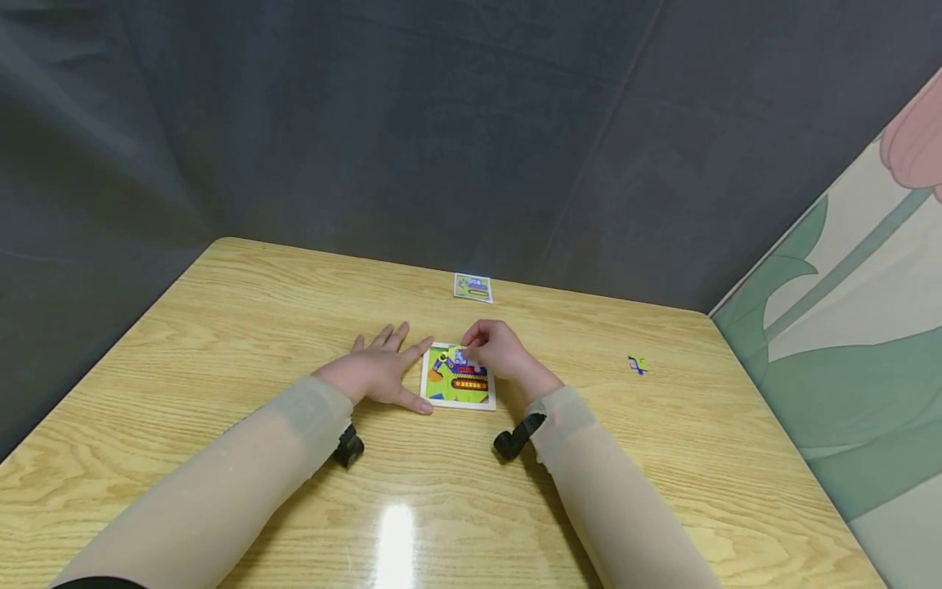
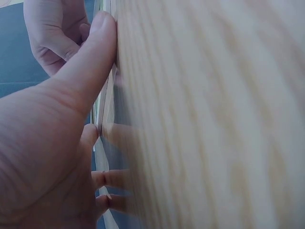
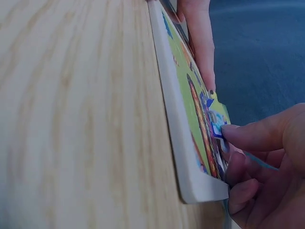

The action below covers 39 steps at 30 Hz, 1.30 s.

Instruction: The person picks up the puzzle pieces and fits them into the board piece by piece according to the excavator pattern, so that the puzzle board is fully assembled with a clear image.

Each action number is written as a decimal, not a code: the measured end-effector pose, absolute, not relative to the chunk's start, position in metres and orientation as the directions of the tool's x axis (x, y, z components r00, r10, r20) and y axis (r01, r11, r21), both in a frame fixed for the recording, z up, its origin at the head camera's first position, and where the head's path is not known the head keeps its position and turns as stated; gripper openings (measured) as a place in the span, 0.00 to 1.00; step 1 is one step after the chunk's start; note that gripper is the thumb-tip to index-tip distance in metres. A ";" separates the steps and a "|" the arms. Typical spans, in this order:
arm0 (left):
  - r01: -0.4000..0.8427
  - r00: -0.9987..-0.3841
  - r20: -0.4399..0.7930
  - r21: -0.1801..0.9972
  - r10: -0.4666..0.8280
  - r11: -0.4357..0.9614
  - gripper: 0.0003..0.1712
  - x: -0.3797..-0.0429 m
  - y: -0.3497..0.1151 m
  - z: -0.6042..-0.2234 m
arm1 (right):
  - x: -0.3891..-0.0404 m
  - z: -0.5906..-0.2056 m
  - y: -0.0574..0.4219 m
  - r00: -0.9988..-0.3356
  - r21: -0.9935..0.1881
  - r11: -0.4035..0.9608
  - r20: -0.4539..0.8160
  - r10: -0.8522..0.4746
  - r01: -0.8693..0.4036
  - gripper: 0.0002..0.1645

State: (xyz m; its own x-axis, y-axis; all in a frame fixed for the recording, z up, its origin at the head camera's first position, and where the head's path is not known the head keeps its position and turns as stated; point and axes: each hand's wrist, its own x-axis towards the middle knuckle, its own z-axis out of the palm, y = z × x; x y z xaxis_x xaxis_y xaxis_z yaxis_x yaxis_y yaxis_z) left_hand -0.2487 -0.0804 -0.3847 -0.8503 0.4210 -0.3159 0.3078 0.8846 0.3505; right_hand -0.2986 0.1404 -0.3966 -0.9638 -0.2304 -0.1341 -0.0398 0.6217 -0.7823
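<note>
A small square jigsaw puzzle with a white frame (image 1: pixel 464 406) lies on the table, its picture a blue and red digger on yellow-green. My left hand (image 1: pixel 377 373) lies palm down at its left side, fingers spread. Thumb and index finger reach the left edge of the frame. Over the upper right part of the puzzle, my right hand (image 1: pixel 504 353) pinches a puzzle piece (image 3: pixel 218 123) between thumb and fingers. That piece, yellow with blue and pale blue, stands tilted up from the puzzle in the right wrist view. The right hand's fingers partly cover the upper right corner.
Off to the right on the wooden table (image 1: pixel 589 474) lies a loose puzzle piece (image 1: pixel 637 365), yellow-green and blue. A picture card (image 1: pixel 473 287) with a similar digger is near the back edge. A dark curtain (image 1: pixel 412 139) hangs behind the table.
</note>
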 end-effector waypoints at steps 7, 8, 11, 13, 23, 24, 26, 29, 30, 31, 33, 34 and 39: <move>0.315 -0.850 -0.312 0.344 0.425 0.884 0.68 -0.250 -0.081 -0.386 | -0.299 -0.400 0.139 -0.962 -0.755 0.650 -0.106 -0.251 -0.087 0.04; 0.317 -0.850 -0.312 0.343 0.425 0.884 0.68 -0.249 -0.082 -0.386 | -0.300 -0.400 0.138 -0.962 -0.749 0.656 -0.101 -0.254 -0.094 0.04; 0.323 -0.850 -0.305 0.343 0.429 0.882 0.68 -0.251 -0.082 -0.387 | -0.299 -0.401 0.138 -0.961 -0.735 0.668 -0.091 -0.261 -0.112 0.04; 0.325 -0.850 -0.303 0.341 0.430 0.882 0.68 -0.251 -0.082 -0.388 | -0.300 -0.401 0.138 -0.960 -0.719 0.683 -0.081 -0.268 -0.130 0.05; 0.313 -0.851 -0.316 0.335 0.419 0.889 0.67 -0.251 -0.084 -0.387 | -0.302 -0.398 0.134 -0.954 -0.649 0.745 -0.097 -0.284 -0.156 0.05; 0.313 -0.851 -0.315 0.337 0.419 0.888 0.67 -0.251 -0.084 -0.387 | -0.302 -0.398 0.134 -0.953 -0.646 0.747 -0.098 -0.287 -0.158 0.05; 0.313 -0.851 -0.315 0.337 0.420 0.888 0.68 -0.252 -0.084 -0.388 | -0.302 -0.397 0.134 -0.950 -0.642 0.749 -0.102 -0.294 -0.163 0.04; 0.315 -0.850 -0.315 0.337 0.422 0.887 0.68 -0.251 -0.084 -0.388 | -0.302 -0.396 0.135 -0.948 -0.643 0.748 -0.107 -0.299 -0.163 0.03; 0.316 -0.850 -0.314 0.337 0.423 0.887 0.68 -0.252 -0.084 -0.388 | -0.302 -0.396 0.135 -0.948 -0.645 0.747 -0.110 -0.298 -0.160 0.03; 0.317 -0.850 -0.315 0.336 0.423 0.887 0.68 -0.252 -0.084 -0.388 | -0.302 -0.396 0.135 -0.949 -0.647 0.747 -0.113 -0.296 -0.156 0.03; 0.318 -0.849 -0.315 0.336 0.424 0.887 0.68 -0.252 -0.084 -0.389 | -0.302 -0.396 0.135 -0.949 -0.651 0.744 -0.119 -0.293 -0.148 0.02; 0.320 -0.849 -0.314 0.336 0.426 0.886 0.68 -0.252 -0.084 -0.389 | -0.303 -0.396 0.135 -0.949 -0.652 0.744 -0.123 -0.290 -0.143 0.02; 0.323 -0.847 -0.311 0.345 0.432 0.881 0.68 -0.252 -0.082 -0.389 | -0.301 -0.395 0.137 -0.949 -0.664 0.738 -0.144 -0.282 -0.119 0.03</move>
